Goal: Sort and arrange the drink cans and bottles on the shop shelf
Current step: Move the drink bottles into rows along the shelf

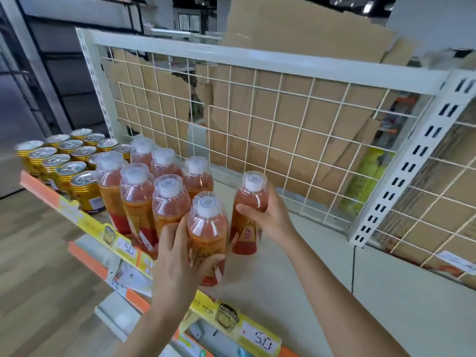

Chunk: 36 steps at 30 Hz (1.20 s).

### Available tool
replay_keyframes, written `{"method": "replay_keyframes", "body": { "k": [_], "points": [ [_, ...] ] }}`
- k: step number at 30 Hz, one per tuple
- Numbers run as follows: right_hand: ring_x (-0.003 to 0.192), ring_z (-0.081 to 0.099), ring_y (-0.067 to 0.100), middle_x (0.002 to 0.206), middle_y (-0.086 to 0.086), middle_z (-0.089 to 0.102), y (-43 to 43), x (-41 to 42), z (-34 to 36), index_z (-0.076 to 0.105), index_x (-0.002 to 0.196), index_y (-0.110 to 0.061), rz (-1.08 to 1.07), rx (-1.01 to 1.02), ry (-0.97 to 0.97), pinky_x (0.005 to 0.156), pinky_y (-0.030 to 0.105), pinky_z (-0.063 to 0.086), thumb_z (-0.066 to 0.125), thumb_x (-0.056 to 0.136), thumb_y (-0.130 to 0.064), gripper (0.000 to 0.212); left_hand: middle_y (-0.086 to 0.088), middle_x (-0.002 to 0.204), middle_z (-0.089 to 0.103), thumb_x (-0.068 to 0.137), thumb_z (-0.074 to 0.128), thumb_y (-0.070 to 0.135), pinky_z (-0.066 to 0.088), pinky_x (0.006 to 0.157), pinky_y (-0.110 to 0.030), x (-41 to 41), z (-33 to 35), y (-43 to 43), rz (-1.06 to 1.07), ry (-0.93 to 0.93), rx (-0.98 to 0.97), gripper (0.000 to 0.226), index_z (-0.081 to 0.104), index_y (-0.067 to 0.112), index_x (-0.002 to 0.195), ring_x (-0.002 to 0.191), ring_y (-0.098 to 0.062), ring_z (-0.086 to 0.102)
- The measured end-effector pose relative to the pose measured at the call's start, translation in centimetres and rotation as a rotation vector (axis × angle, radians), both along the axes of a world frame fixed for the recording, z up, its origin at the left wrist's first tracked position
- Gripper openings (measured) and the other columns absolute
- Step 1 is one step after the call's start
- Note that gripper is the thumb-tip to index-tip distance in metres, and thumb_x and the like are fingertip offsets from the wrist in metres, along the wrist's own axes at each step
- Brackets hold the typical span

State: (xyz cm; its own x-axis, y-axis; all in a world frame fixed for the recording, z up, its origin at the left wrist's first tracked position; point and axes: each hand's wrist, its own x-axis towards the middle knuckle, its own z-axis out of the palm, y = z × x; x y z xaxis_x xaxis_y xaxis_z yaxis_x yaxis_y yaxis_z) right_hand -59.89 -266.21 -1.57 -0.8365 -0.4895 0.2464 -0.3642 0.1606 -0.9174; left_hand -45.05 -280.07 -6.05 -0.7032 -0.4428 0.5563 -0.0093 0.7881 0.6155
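Left hand (177,256) curls round a clear, white-capped plastic bottle of orange drink (207,228); right hand (270,217) grips a second such bottle (251,194), fingertips hidden.

Bright, even indoor light is falling from overhead, leaving the pale shelf (322,266) almost free of shadow. Only faint, soft shadows are sitting at the bases of the bottles (207,233). Small highlights are glinting on the can tops (56,160) at 9 o'clock and on the clear bottle caps (206,203) near centre. The wide lens is bending the wire grid (257,112) and tilting the slotted upright (412,161) at 3 o'clock. Edges are smearing: the floor (38,253) at 8 o'clock and the cardboard (296,21) at 12 o'clock are looking soft.
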Motion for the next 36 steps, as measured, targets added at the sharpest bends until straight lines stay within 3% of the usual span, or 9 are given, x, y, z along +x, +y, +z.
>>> {"method": "replay_keyframes", "body": {
  "k": [3, 7, 13, 17, 19, 23, 26, 30, 36],
  "points": [
    [0.101, 0.061, 0.002, 0.115, -0.008, 0.061, -2.5, -0.2, -0.1, 0.039, 0.126, -0.028, 0.055, 0.002, -0.016, 0.087, 0.025, 0.05, 0.077, 0.074, -0.029, 0.064, 0.005, 0.11, 0.04, 0.07, 0.05, 0.07, 0.05, 0.053, -0.025, 0.0, -0.1, -0.1, -0.014, 0.028, -0.03, 0.09, 0.031, 0.016, 0.14, 0.09, -0.022, 0.054],
    [0.097, 0.056, -0.01, 0.111, -0.019, 0.053, -4.3, 0.2, -0.2, 0.034, 0.121, -0.028, 0.092, 0.004, -0.031, 0.084, 0.013, 0.045, 0.071, 0.079, -0.028, 0.056, 0.003, 0.116, 0.041, 0.072, 0.053, 0.066, 0.048, 0.064, -0.021, -0.3, -0.4, -0.6, -0.044, 0.047, -0.066, 0.089, 0.029, 0.016, 0.142, 0.103, -0.018, 0.051],
    [0.103, 0.051, -0.008, 0.113, -0.019, 0.045, -4.1, 1.2, -0.2, 0.024, 0.129, -0.015, 0.167, 0.03, -0.082, 0.085, 0.008, 0.041, 0.042, 0.097, -0.02, 0.037, -0.001, 0.115, 0.04, 0.075, 0.051, 0.063, 0.052, 0.063, -0.027, -0.5, -1.0, -0.4, -0.037, 0.092, -0.092, 0.089, 0.023, 0.016, 0.145, 0.101, -0.022, 0.051],
    [0.104, 0.045, -0.019, 0.123, -0.019, 0.043, -3.0, 2.0, 0.1, 0.02, 0.141, -0.018, 0.196, 0.047, -0.11, 0.085, 0.002, 0.038, 0.034, 0.1, -0.025, 0.044, -0.007, 0.118, 0.041, 0.08, 0.04, 0.067, 0.053, 0.062, -0.033, -0.5, -1.3, 0.0, -0.024, 0.058, -0.09, 0.09, 0.012, 0.015, 0.148, 0.104, -0.025, 0.047],
    [0.108, 0.045, -0.015, 0.129, -0.014, 0.043, -1.9, 2.5, -0.1, 0.019, 0.144, -0.025, 0.188, 0.098, -0.136, 0.09, 0.005, 0.039, 0.036, 0.099, -0.032, 0.049, -0.01, 0.122, 0.04, 0.084, 0.037, 0.066, 0.055, 0.065, -0.039, -0.3, -1.5, 0.3, -0.023, 0.036, -0.09, 0.087, 0.006, 0.017, 0.149, 0.107, -0.029, 0.048],
    [0.132, 0.037, 0.011, 0.147, -0.001, 0.034, 2.1, 3.8, -0.8, 0.02, 0.147, -0.026, 0.064, 0.274, -0.036, 0.108, 0.032, 0.033, 0.049, 0.092, -0.042, 0.065, -0.009, 0.13, 0.034, 0.086, 0.059, 0.035, 0.053, 0.079, -0.048, 0.7, -1.9, 1.0, -0.036, 0.032, -0.065, 0.086, 0.001, 0.023, 0.149, 0.11, -0.036, 0.05],
    [0.131, 0.037, 0.007, 0.146, -0.005, 0.037, 6.3, 4.8, -1.1, 0.027, 0.145, -0.025, -0.041, 0.315, 0.099, 0.103, 0.025, 0.031, 0.055, 0.091, -0.038, 0.063, -0.008, 0.139, 0.027, 0.08, 0.07, 0.008, 0.043, 0.097, -0.051, 1.7, -2.1, 1.8, -0.023, 0.056, -0.103, 0.091, 0.01, 0.017, 0.148, 0.127, -0.031, 0.035],
    [0.132, 0.034, 0.003, 0.145, -0.011, 0.038, 12.5, 6.1, -1.3, 0.029, 0.145, -0.026, -0.129, 0.388, 0.226, 0.1, 0.02, 0.028, 0.056, 0.09, -0.039, 0.062, -0.012, 0.145, 0.03, 0.086, 0.048, 0.025, 0.029, 0.107, -0.04, 3.2, -1.2, 4.1, -0.045, 0.046, -0.255, 0.061, 0.029, 0.008, 0.142, 0.133, -0.029, 0.031],
    [0.129, 0.037, 0.007, 0.139, -0.015, 0.04, 23.1, 7.8, -1.3, 0.032, 0.142, -0.028, -0.258, 0.488, 0.359, 0.098, 0.021, 0.028, 0.054, 0.089, -0.04, 0.058, -0.007, 0.138, 0.046, 0.087, 0.043, 0.035, 0.021, 0.108, -0.033, 3.3, -0.3, 9.8, -0.156, -0.15, -0.379, 0.052, 0.044, 0.011, 0.133, 0.13, -0.022, 0.036]
  ]
}}
